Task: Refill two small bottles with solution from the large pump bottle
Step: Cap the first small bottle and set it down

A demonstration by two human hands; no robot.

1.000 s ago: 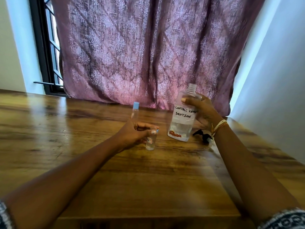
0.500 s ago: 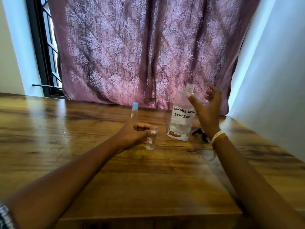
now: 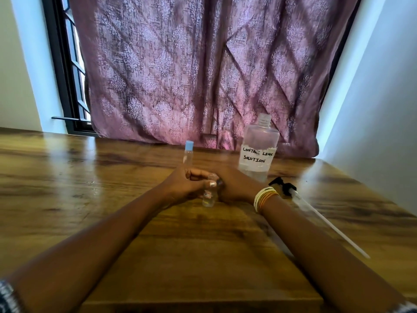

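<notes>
**A:** ok so where's everything at? Both hands meet in the middle of the wooden table (image 3: 112, 199). The left hand (image 3: 185, 184) has its fingers and thumb curled round a small clear bottle (image 3: 209, 195), which stands upright on the wood with its base peeking out below the thumb. There's a little red-and-white label on it.

**B:** and the right hand (image 3: 237, 184)? It's pressed right up against the other side of that same small bottle, knuckles toward the camera. Its fingertips are hidden behind the bottle top, so whether it's pinching the cap or just touching it, can't tell.

**A:** yeah same here, too blurry at the neck. Stack of white and orange bangles (image 3: 264, 197) on that wrist though.

**B:** second small bottle (image 3: 188, 154) with the blue cap is just beyond the left hand, upright, nobody touching it.

**A:** and the large bottle (image 3: 258, 152), handwritten "CONTACT LENS SOLUTION", stands just beyond the right hand, upright, neck open, no pump on it. Liquid only fills the lower part.

**B:** the pump head (image 3: 282, 185) is lying flat on the table just to the right of the right wrist, black top near the big bottle, long clear tube running along the outside of the forearm toward the camera.

**A:** purple patterned curtain (image 3: 203, 75) hangs behind it all, window frame (image 3: 61, 71) off past the left arm.
</notes>
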